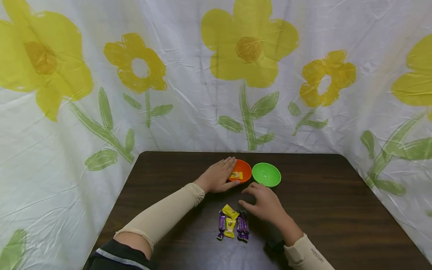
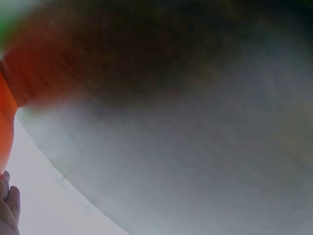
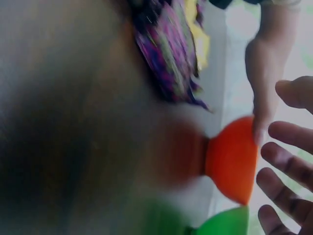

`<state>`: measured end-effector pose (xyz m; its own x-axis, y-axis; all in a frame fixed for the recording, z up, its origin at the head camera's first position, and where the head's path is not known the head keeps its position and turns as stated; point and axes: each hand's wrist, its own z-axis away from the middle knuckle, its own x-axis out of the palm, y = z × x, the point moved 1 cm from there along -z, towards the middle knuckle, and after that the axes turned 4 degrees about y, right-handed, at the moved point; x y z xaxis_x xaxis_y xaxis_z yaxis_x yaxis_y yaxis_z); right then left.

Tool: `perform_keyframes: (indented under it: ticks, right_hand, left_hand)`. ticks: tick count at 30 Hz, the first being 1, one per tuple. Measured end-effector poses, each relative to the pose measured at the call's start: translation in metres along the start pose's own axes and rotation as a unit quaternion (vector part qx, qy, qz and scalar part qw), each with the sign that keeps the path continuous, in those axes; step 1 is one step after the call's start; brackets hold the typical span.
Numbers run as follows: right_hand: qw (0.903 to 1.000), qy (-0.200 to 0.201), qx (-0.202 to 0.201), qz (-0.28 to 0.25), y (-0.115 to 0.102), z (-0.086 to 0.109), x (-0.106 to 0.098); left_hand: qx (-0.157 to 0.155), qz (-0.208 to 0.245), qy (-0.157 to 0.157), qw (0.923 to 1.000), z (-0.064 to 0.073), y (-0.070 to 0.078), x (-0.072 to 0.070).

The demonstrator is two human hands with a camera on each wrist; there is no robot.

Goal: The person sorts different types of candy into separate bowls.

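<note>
My left hand [image 1: 220, 175] rests along the left side of an orange bowl [image 1: 248, 171], its fingers extended and its thumb at the near rim. Inside that bowl lies one yellow-wrapped candy [image 1: 237, 175]. My right hand [image 1: 264, 202] is over the table just in front of the bowls, fingers loosely spread with nothing between them. In the right wrist view its fingertips [image 3: 270, 154] show apart, near the orange bowl [image 3: 232, 159]. Close to this hand, purple-wrapped candies [image 1: 240, 225] and two yellow-wrapped candies [image 1: 230, 227] lie in a small group.
A green bowl [image 1: 266, 174] stands right beside the orange one. Both are near the far edge of the dark wooden table [image 1: 320, 210]. Behind the table hangs a white curtain [image 1: 189, 123] with yellow flowers.
</note>
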<state>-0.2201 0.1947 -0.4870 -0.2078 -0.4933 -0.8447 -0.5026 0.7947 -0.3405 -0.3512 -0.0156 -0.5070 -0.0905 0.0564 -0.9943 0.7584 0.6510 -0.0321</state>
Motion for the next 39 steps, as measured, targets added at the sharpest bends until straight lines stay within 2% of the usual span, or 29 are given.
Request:
perform_keyframes:
  ticks: [5, 11, 17, 30, 39]
  right_hand:
    - [0.9995, -0.032, 0.000, -0.008, -0.009, 0.005, 0.008]
    - [0.9990, -0.041, -0.012, -0.012, -0.011, 0.009, 0.018]
    - [0.9977, -0.067, -0.001, -0.013, -0.015, 0.011, 0.025]
    - [0.9907, -0.136, 0.001, 0.000, -0.019, 0.008, 0.037]
    - [0.9890, -0.148, 0.002, 0.005, -0.021, 0.004, 0.039]
  left_hand:
    - [0.002, 0.001, -0.002, 1.0000, 0.000, -0.001, 0.000]
    - [0.005, 0.004, 0.005, 1.0000, 0.000, -0.001, -0.002]
    - [0.004, 0.009, 0.003, 0.9999, 0.000, 0.000, -0.002]
    - [0.008, 0.011, 0.009, 0.9999, 0.001, -0.001, 0.000]
    - [0.001, 0.018, 0.008, 0.9998, 0.003, 0.001, -0.002]
